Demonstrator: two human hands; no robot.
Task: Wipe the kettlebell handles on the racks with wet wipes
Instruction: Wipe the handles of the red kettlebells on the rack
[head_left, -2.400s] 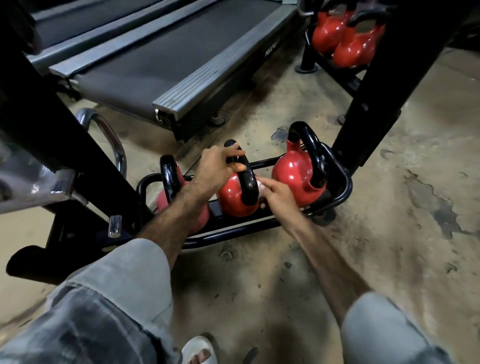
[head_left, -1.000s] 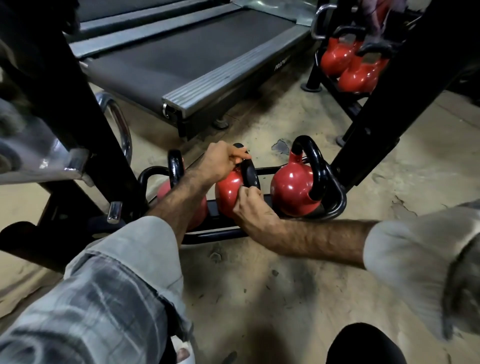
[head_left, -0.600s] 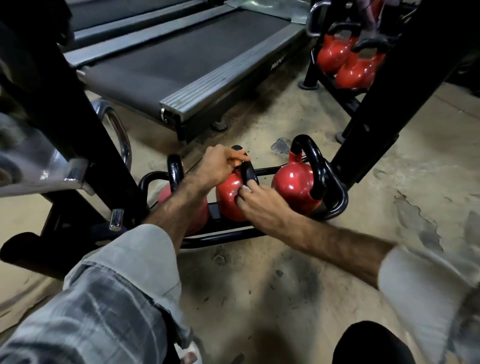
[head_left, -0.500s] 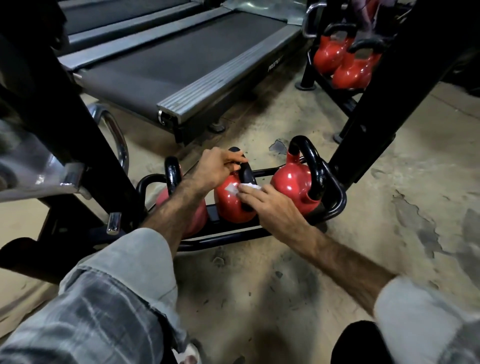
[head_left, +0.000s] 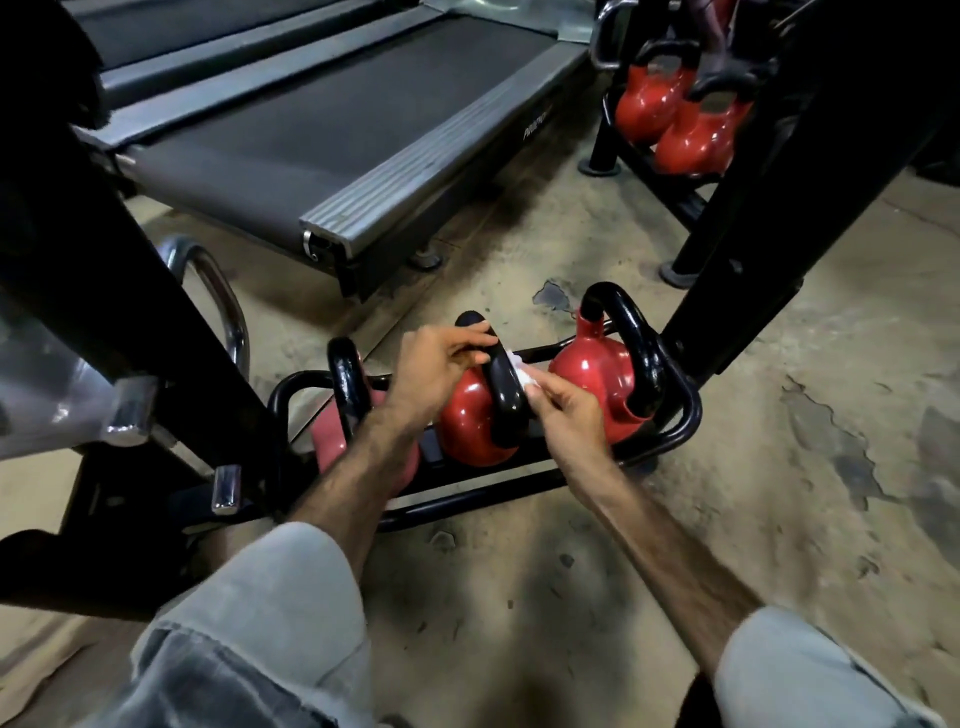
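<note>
One kettlebell (head_left: 332, 434) half hidden behind left hand's (head_left: 434, 371) forearm.

pale grey rolled sleeves (head_left: 270, 597), bare forearms (head_left: 670, 551), plaid grey shirt.

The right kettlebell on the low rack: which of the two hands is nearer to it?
Right. The right hand lies just beside the right kettlebell, holding a wipe. The left hand grips the middle handle, farther away.
</note>
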